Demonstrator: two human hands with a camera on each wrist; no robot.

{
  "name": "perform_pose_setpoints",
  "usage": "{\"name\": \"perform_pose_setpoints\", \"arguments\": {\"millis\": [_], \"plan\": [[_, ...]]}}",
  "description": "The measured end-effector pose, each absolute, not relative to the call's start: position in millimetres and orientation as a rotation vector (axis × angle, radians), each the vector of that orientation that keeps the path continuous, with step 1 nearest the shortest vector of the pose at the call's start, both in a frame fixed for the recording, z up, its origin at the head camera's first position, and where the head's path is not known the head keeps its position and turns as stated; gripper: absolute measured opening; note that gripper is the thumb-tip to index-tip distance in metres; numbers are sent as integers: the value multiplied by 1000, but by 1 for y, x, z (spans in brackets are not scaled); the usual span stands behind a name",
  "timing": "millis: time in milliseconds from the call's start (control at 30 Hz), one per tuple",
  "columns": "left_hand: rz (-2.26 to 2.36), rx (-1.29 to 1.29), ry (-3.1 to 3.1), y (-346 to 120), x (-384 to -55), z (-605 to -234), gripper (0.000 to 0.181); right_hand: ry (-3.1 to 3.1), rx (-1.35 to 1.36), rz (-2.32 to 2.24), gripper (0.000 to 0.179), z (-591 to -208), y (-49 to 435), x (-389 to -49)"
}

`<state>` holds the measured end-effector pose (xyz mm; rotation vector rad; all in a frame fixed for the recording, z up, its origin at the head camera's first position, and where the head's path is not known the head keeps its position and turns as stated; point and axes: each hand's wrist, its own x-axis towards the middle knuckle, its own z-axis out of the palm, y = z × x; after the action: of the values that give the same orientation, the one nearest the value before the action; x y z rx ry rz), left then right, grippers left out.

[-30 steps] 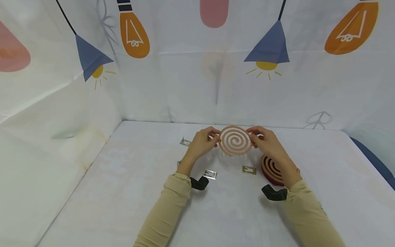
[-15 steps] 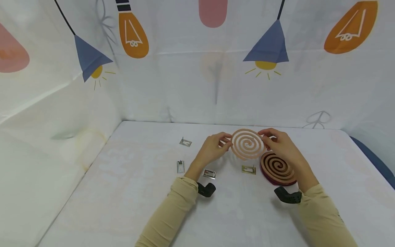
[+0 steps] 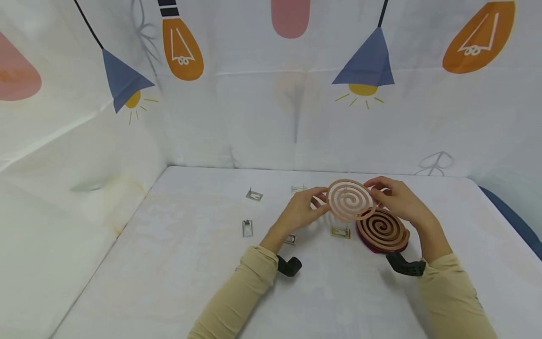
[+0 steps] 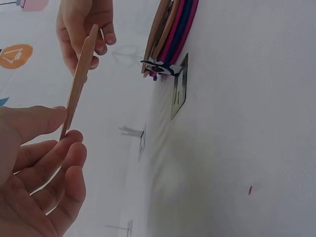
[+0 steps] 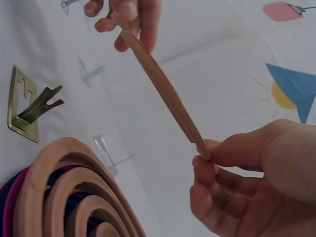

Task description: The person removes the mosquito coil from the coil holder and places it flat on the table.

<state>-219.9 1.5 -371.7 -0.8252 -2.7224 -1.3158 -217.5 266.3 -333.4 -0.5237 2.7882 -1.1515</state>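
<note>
A tan mosquito coil (image 3: 350, 199) is held up between both hands, off the table. My left hand (image 3: 301, 207) pinches its left rim between thumb and fingers. On the opposite rim, my right hand (image 3: 397, 200) does the same. Both wrist views show the coil (image 4: 80, 79) nearly edge-on, its plane tilted. Just below and right lies a stack of coils (image 3: 383, 230), tan on top with dark red beneath; the left wrist view also shows blue and pink layers. The held coil overlaps the stack's far edge in the head view. A brass-coloured coil stand (image 3: 340, 232) lies left of the stack.
Several silver coil stands lie on the white table (image 3: 182, 282), including one at far left (image 3: 254, 195), one nearer (image 3: 247, 228), one at the back (image 3: 298, 188) and one partly behind the left wrist (image 3: 290, 239). A printed white curtain (image 3: 254, 117) borders the back.
Both hands have carried the coil to the right and slightly nearer. The stack has come out from behind the right arm, and a silver stand at the back has come into view.
</note>
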Motion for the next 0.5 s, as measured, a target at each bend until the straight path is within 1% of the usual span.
{"name": "perform_pose_setpoints", "arguments": {"millis": [500], "plan": [[-1264,-872,-2753,30,-207,-374,55,2758,-498,-1112,30,-328,298,-212]]}}
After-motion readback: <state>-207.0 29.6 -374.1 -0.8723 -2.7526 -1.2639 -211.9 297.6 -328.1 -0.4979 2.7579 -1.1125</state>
